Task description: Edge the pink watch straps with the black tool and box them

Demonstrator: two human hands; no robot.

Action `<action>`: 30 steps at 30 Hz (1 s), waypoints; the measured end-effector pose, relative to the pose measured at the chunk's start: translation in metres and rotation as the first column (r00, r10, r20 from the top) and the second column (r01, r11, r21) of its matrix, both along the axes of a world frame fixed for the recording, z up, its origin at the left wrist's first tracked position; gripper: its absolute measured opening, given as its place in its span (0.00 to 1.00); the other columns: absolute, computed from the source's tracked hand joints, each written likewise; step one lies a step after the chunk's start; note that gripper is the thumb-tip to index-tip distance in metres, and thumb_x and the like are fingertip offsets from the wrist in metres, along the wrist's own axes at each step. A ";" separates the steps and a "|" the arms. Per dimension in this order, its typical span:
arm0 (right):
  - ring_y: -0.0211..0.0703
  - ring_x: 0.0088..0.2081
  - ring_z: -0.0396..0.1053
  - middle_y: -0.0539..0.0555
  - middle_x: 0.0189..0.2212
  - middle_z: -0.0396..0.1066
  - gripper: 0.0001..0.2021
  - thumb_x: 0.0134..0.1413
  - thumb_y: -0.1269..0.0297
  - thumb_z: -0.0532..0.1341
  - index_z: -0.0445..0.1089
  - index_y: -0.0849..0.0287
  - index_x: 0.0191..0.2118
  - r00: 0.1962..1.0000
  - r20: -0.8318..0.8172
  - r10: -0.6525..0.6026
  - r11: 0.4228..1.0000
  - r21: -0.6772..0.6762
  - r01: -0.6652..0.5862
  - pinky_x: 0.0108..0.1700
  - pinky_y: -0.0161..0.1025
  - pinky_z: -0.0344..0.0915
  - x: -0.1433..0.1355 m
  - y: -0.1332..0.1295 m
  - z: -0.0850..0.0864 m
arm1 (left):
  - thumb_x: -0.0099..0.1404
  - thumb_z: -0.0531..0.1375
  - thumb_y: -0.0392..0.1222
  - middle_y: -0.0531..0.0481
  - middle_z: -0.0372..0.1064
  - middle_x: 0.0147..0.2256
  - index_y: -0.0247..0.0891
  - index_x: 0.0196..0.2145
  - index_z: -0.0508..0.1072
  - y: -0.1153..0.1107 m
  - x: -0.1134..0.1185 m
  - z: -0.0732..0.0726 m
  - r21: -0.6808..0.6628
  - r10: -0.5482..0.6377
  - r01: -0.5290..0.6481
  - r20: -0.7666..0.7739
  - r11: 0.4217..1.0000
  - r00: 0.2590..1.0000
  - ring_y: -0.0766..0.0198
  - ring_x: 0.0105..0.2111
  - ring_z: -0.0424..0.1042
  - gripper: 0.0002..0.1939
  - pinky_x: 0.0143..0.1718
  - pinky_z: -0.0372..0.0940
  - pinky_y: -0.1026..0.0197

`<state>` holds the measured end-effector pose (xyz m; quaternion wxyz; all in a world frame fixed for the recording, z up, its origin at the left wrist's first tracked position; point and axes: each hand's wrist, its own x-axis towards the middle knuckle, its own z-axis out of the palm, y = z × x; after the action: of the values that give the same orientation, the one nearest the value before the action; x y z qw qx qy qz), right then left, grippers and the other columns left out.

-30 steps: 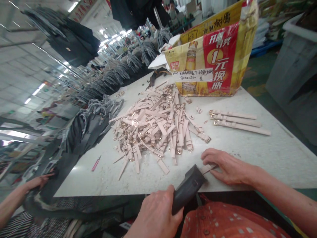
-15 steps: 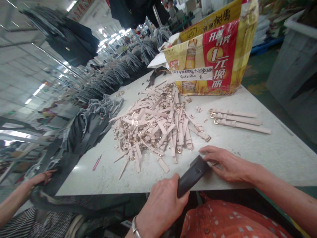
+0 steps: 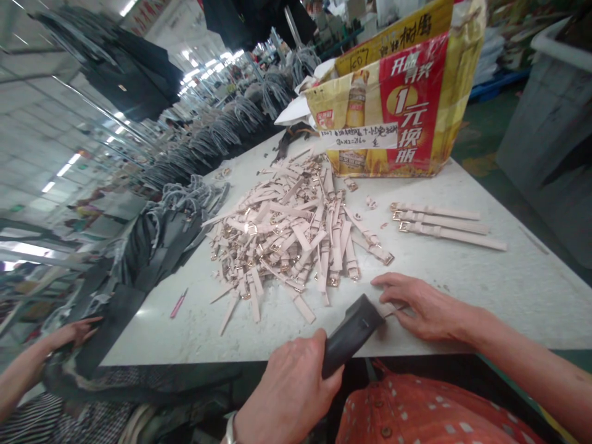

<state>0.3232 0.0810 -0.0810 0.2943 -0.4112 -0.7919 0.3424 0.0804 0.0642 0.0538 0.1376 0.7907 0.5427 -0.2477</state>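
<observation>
My left hand (image 3: 296, 385) is wrapped round a dark handheld tool (image 3: 354, 333) at the table's front edge. Just right of the tool's tip, my right hand (image 3: 420, 307) pinches a small pale strap piece (image 3: 393, 308), mostly hidden by the fingers. Behind both hands lies a heap of pale pink straps with gold buckles (image 3: 291, 228). Three more buckled straps (image 3: 444, 225) lie side by side on the right of the table.
A yellow and red carton (image 3: 393, 111) stands at the back of the white table (image 3: 522, 296). Pink snips (image 3: 179, 303) lie at the left. Another person's hand (image 3: 76, 333) touches dark cloth (image 3: 115, 314). A grey bin (image 3: 546, 135) stands at the right.
My left hand and the dark tool have shifted slightly left and down, widening the space from my right fingers. My right hand has barely moved.
</observation>
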 end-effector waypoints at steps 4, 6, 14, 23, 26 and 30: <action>0.49 0.54 0.64 0.58 0.54 0.64 0.15 0.47 0.78 0.56 0.72 0.58 0.41 1.000 0.021 0.020 1.000 -0.001 -0.020 0.56 0.45 0.62 0.000 0.001 0.004 | 0.62 0.51 0.46 0.46 0.74 0.33 0.40 0.38 0.69 0.010 0.008 -0.005 0.014 -0.016 0.016 0.023 1.000 1.000 0.55 0.36 0.73 0.12 0.37 0.62 0.58; 0.48 0.53 0.64 0.58 0.53 0.64 0.15 0.46 0.78 0.56 0.72 0.58 0.40 0.999 0.036 0.023 1.000 0.000 -0.023 0.56 0.44 0.62 0.000 0.001 0.005 | 0.62 0.52 0.47 0.47 0.74 0.32 0.40 0.37 0.69 0.013 0.005 -0.008 0.011 0.026 -0.027 0.057 1.000 0.998 0.56 0.35 0.73 0.12 0.35 0.61 0.60; 0.50 0.55 0.64 0.59 0.55 0.63 0.18 0.42 0.78 0.57 0.72 0.58 0.42 1.000 0.012 0.012 1.000 0.014 -0.012 0.57 0.46 0.61 0.001 0.000 -0.002 | 0.63 0.52 0.49 0.47 0.73 0.31 0.39 0.37 0.69 0.006 -0.018 0.002 -0.002 0.190 -0.191 0.098 0.982 0.977 0.58 0.35 0.73 0.13 0.32 0.60 0.62; 0.49 0.54 0.64 0.58 0.53 0.65 0.18 0.44 0.78 0.57 0.72 0.58 0.42 0.999 0.030 0.015 1.000 0.018 -0.015 0.56 0.45 0.62 0.001 -0.001 0.000 | 0.63 0.50 0.45 0.45 0.74 0.33 0.39 0.38 0.69 -0.002 0.008 -0.004 0.012 -0.025 0.024 0.044 1.000 0.999 0.53 0.35 0.74 0.12 0.37 0.64 0.55; 0.48 0.53 0.65 0.58 0.52 0.66 0.18 0.43 0.78 0.57 0.72 0.59 0.43 1.000 0.017 0.014 1.000 0.015 -0.015 0.56 0.43 0.62 0.000 0.000 0.002 | 0.63 0.51 0.47 0.45 0.74 0.32 0.39 0.38 0.69 0.001 0.009 -0.011 0.044 -0.011 0.008 0.079 0.999 0.997 0.53 0.35 0.74 0.12 0.36 0.63 0.56; 0.48 0.53 0.65 0.57 0.52 0.66 0.20 0.43 0.79 0.56 0.72 0.58 0.43 1.000 0.024 0.017 1.000 0.024 -0.017 0.56 0.43 0.62 0.000 0.000 0.001 | 0.63 0.52 0.49 0.47 0.74 0.31 0.40 0.37 0.69 0.004 -0.001 -0.018 0.050 0.091 -0.100 0.160 0.994 0.983 0.54 0.35 0.74 0.12 0.33 0.62 0.59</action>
<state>0.3227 0.0813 -0.0804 0.2868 -0.4050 -0.8029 0.3303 0.0790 0.0678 0.0355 0.1687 0.7844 0.5745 -0.1619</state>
